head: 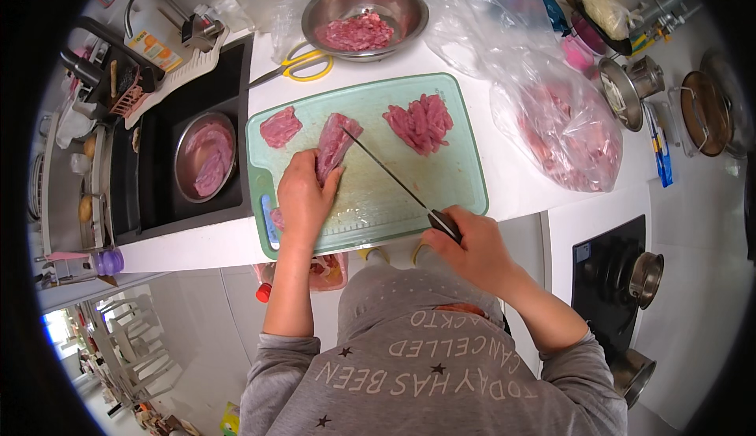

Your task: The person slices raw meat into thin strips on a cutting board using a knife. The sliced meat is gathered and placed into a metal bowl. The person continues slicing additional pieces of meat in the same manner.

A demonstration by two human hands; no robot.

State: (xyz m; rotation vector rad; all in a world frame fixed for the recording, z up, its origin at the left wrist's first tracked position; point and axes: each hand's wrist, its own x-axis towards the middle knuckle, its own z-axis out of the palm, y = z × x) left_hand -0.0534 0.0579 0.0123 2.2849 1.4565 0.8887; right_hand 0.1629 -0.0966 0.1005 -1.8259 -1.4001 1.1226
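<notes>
My left hand grips the near end of a long piece of raw meat lying on a green cutting board. In my right hand is the dark handle of a kitchen knife. Its blade slants up and left, the tip at the right side of the meat's far end; whether it touches is hard to tell. A flat slice of meat rests at the board's upper left, and a pile of meat strips at its upper right. A small scrap shows beside my left wrist.
Behind the board stand a steel bowl of cut meat and yellow-handled scissors. Left, a dark sink contains a steel bowl with meat. A clear plastic bag of meat sits right, near a black cooktop.
</notes>
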